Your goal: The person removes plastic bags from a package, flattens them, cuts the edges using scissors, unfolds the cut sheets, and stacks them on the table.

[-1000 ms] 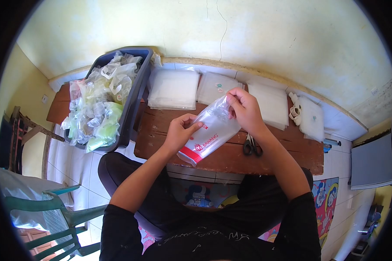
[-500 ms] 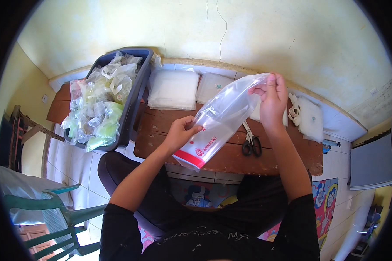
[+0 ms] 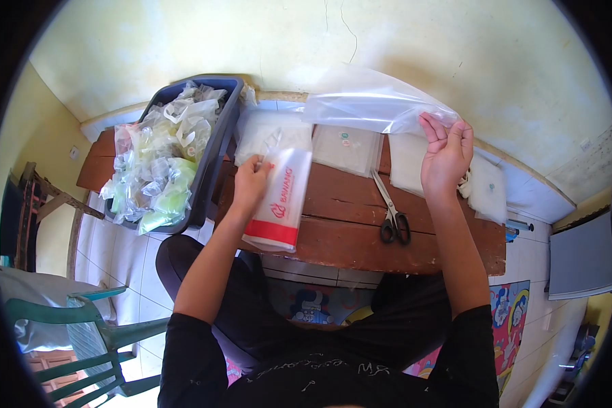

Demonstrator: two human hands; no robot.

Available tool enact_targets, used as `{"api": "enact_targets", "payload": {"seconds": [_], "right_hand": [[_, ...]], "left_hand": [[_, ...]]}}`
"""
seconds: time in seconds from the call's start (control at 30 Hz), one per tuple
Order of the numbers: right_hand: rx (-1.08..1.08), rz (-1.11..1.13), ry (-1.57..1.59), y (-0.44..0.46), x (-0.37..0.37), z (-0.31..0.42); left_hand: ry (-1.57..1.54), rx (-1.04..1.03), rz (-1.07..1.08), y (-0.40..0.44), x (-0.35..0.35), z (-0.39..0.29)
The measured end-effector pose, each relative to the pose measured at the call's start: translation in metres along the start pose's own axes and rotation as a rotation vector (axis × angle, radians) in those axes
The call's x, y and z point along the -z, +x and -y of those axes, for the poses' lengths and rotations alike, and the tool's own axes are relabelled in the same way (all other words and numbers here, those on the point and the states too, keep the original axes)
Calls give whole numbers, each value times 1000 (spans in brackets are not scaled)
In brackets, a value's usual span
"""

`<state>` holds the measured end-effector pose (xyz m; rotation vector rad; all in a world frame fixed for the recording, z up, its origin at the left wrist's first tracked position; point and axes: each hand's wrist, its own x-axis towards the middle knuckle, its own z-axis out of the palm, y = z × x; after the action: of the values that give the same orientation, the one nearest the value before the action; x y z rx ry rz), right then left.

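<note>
Leftward, our left hand (image 3: 251, 185) has drawn the printed packet (image 3: 279, 204), pinching its side above the wooden bench (image 3: 336, 234); our right hand (image 3: 447, 156) clamps the clear sleeve (image 3: 370, 102) by one end, raised high, which likely keeps its loose length off the scissors (image 3: 392, 215).

The left forearm (image 3: 214, 265) is held out forward and angled inward, and the left hand (image 3: 249, 185) is closed, the fingers (image 3: 253, 165) bent in. The right forearm (image 3: 457, 251) is extended more steeply, with only a slight inward lean. The right hand (image 3: 447, 153) is raised higher in the view, its fingers curled. The hands are kept well apart, and the legs (image 3: 187, 268) are spread to either side.
</note>
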<state>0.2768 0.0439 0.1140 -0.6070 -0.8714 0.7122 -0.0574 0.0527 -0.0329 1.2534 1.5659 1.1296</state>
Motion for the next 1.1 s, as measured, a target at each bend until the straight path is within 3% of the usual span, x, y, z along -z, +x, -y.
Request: {"api": "enact_targets", "payload": {"seconds": [0.17,0.3,0.37,0.43,0.5,0.53,0.6,0.7,0.83,1.0,1.1], "right_hand": [[-65,0,-9,-6,-2,-9],[-164,16,-1,-14,4,-21],[-211,17,-5,-18,8,-23],[-264,13,-10,-23,13,-26],[-343,-23,-9,-25,18,-29],[-340,-28,-12,-27,19,-30],[-452,-70,29,-29,20,-30],[-487,-61,41,-34,23,-37],[-511,61,1,-36,25,-37],[-212,215,-20,-33,33,-38],[-178,124,-121,-30,33,-35]], "left_hand": [[405,-100,-210,37,18,27],[495,25,-140,41,14,40],[945,-317,-377,27,-1,48],[901,-361,-287,19,-15,28],[322,-403,16,14,-33,11],[320,-406,22,8,-42,1],[-255,-227,308,-8,-52,-15],[-478,-109,476,-17,-47,-30],[-345,-135,534,-17,-41,-26],[-793,-54,517,-20,-32,-40],[-668,-34,517,-20,-26,-48]]}}
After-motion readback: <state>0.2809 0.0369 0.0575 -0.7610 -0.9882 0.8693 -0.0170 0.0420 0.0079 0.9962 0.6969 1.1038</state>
